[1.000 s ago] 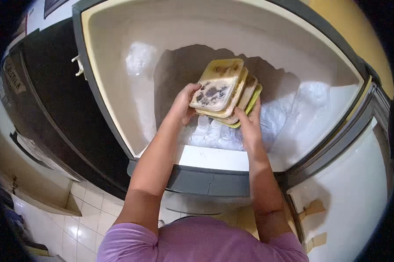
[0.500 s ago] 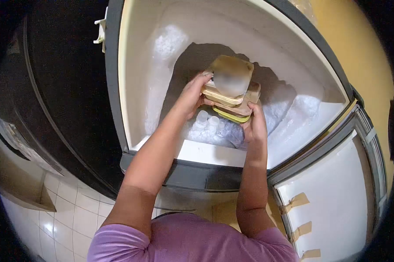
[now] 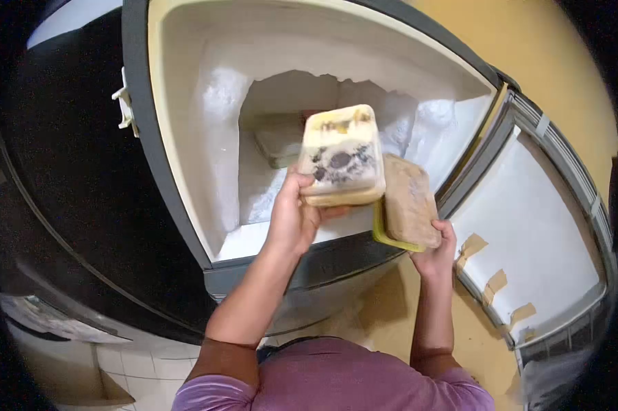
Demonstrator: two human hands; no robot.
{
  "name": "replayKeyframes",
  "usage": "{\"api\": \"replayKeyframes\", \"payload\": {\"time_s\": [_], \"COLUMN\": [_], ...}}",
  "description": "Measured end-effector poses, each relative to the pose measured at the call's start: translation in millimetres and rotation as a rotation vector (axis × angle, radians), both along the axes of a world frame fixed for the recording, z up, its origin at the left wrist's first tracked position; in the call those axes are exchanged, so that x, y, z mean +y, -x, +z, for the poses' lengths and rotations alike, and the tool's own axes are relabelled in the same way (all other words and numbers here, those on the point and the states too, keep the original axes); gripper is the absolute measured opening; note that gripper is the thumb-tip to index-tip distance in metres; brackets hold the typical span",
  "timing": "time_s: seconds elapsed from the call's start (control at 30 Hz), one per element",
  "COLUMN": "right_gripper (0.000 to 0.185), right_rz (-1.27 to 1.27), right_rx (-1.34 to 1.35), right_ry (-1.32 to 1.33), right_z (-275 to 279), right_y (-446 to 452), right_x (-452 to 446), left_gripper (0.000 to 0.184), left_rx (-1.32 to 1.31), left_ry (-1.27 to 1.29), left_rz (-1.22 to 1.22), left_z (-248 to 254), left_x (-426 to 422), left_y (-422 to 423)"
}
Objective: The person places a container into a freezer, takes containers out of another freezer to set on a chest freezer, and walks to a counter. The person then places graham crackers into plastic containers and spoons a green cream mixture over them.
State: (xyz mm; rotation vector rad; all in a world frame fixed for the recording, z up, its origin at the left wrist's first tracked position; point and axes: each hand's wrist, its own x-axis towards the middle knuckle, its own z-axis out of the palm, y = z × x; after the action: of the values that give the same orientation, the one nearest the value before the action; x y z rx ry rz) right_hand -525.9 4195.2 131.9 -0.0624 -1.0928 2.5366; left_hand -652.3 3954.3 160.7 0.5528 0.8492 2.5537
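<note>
My left hand [image 3: 296, 218] is closed on the near left side of a rectangular plastic food container [image 3: 343, 157], tilted so its top faces me. Cream-coloured food with dark bits shows through the top; a second layer shows along its near edge, but I cannot tell whether it is another container. My right hand [image 3: 442, 250] grips the lower right corner of a frosted tub of brown food [image 3: 410, 202], with a yellow-green lid [image 3: 390, 240] under it. Both are held at the mouth of an iced freezer compartment [image 3: 268, 41], side by side and close together.
Thick frost [image 3: 220, 130] lines the compartment walls. Farther inside, another clear container [image 3: 278, 149] lies on the floor, partly hidden. The freezer door [image 3: 535, 226] stands open on the right, with brown tape strips [image 3: 497, 282] along its edge. A yellow wall [image 3: 549, 55] rises behind.
Both hands have drawn the containers out toward me. The tub with the yellow-green lid has come apart from the stack and moved right. The view has shifted.
</note>
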Motion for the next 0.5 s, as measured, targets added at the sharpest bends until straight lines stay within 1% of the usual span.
{"api": "replayKeyframes", "payload": {"time_s": [0.03,0.07,0.1,0.17,0.23,0.27,0.3,0.33,0.37,0.4,0.43,0.47,0.5], "right_gripper": [0.061,0.062,0.063,0.059,0.054,0.051,0.049,0.05,0.05,0.052,0.054,0.056,0.055], "right_rz": [-0.027,-0.147,-0.266,-0.437,-0.793,-0.809,-0.827,-0.861,-0.896,-0.989,-1.073,-1.187,-1.176], "right_rx": [-0.017,-0.041,-0.066,-0.115,-0.22,-0.221,-0.224,-0.208,-0.189,-0.237,-0.277,-0.337,-0.303], "right_ry": [0.05,0.069,0.084,0.099,0.136,0.158,0.179,0.232,0.268,0.256,0.251,0.238,0.353], "right_z": [-10.4,-19.4,-29.9,-70.3,-112.2,-122.0,-120.9,-117.9,-136.0,-150.2,-174.5,-162.6,-190.4], "right_y": [-31.3,-62.4,-91.9,-158.0,-225.3,-254.4,-278.8,-298.9,-322.9,-350.6,-364.8,-367.2,-395.9], "right_x": [-2.6,-11.6,-21.3,-35.1,-65.0,-85.0,-108.6,-134.7,-140.9,-152.3,-162.0,-183.3,-186.6], "left_gripper": [0.056,0.055,0.055,0.057,0.06,0.061,0.062,0.062,0.062,0.061,0.062,0.06,0.06], "left_rx": [-0.036,-0.072,-0.02,0.019,-0.007,-0.009,-0.037,-0.043,-0.049,-0.068,-0.059,-0.038,0.01], "left_ry": [0.032,0.063,0.068,0.06,0.126,0.177,0.149,0.165,0.203,0.229,0.29,0.344,0.401], "left_rz": [-0.085,-0.172,-0.277,-0.582,-0.688,-0.745,-0.804,-0.857,-0.939,-1.048,-1.023,-1.019,-1.038], "left_z": [-5.2,-9.2,-19.4,-27.9,-33.6,-37.6,-54.7,-68.5,-78.4,-87.2,-101.5,-109.8,-118.6], "left_x": [-2.8,-5.6,-5.0,-11.9,-10.5,-9.9,-0.2,6.7,15.9,25.3,35.6,39.3,44.7], "left_y": [-13.5,-26.3,-34.7,-45.7,-66.2,-78.2,-87.6,-97.6,-111.9,-123.9,-123.4,-134.5,-146.2]}}
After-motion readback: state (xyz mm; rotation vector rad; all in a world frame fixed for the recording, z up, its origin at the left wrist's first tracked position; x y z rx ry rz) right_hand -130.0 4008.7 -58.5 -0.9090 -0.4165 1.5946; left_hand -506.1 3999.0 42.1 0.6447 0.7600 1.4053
